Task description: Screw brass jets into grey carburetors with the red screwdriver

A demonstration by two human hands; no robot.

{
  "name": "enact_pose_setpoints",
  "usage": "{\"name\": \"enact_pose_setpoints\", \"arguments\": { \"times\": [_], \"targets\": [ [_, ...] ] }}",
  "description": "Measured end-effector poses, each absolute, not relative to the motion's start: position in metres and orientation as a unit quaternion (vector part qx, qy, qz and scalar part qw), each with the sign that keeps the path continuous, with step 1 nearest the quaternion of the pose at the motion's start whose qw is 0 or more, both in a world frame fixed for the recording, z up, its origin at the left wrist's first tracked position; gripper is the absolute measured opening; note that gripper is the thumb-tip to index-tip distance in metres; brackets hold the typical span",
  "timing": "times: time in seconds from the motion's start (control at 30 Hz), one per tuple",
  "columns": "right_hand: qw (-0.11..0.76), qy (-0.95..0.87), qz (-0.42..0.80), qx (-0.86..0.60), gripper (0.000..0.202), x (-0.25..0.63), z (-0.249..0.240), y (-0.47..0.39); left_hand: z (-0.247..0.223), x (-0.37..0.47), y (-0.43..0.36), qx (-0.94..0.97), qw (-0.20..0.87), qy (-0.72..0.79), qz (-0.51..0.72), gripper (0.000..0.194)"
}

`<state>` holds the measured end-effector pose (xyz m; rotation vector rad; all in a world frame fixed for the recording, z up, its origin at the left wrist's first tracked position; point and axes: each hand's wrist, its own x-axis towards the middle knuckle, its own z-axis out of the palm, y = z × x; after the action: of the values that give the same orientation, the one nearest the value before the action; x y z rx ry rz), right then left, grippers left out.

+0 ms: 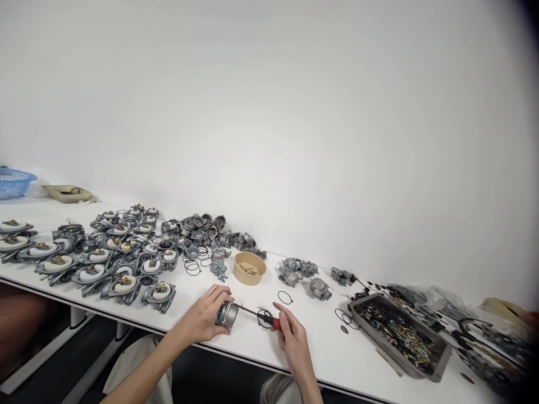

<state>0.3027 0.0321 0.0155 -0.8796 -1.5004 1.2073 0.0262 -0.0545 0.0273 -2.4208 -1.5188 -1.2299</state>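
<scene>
Near the table's front edge, my left hand (pixel 206 315) is wrapped round a grey metal carburetor (pixel 228 316) that lies on its side. My right hand (pixel 291 331) grips the red handle of a screwdriver (pixel 275 324). Its dark shaft points left, and the tip reaches the carburetor's upper side; whether it sits in a screw is too small to tell. A black rubber ring (pixel 265 318) lies around the screwdriver's line, close to the handle. Just behind, a round tan bowl (pixel 250 273) holds small screws. Another black ring (pixel 285 297) rests on the table.
Many carburetor bodies with white floats (pixel 125 284) cover the left side. Behind them is a pile of grey metal parts (pixel 197 227). At right stands a metal tray (pixel 442 359) of mixed small parts. A blue basket (pixel 17 182) sits far left.
</scene>
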Motion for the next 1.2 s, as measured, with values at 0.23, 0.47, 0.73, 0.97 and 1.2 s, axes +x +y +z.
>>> {"name": "enact_pose_setpoints", "arguments": {
  "times": [0.23,0.47,0.73,0.97,1.2],
  "targets": [
    [0.500,-0.626,0.486,-0.349,0.067,0.3041,0.0142,0.0318,0.0281,0.0268,-0.0540,-0.777,0.014,-0.490,-0.394,0.069],
    [0.501,-0.625,0.479,-0.359,0.063,0.3029,0.0128,0.0325,0.0287,0.0263,-0.0537,-0.776,0.009,-0.494,-0.391,0.070],
    [0.481,-0.626,0.490,-0.369,0.045,0.2962,0.0116,0.0352,0.0284,0.0264,-0.0543,-0.773,0.011,-0.494,-0.398,0.071],
    [0.487,-0.627,0.517,-0.320,0.044,0.3010,0.0140,0.0315,0.0289,0.0276,-0.0558,-0.770,0.019,-0.501,-0.394,0.072],
    [0.479,-0.642,0.486,-0.349,0.038,0.3047,0.0114,0.0336,0.0296,0.0271,-0.0571,-0.773,0.017,-0.499,-0.392,0.073]
  ]
}}
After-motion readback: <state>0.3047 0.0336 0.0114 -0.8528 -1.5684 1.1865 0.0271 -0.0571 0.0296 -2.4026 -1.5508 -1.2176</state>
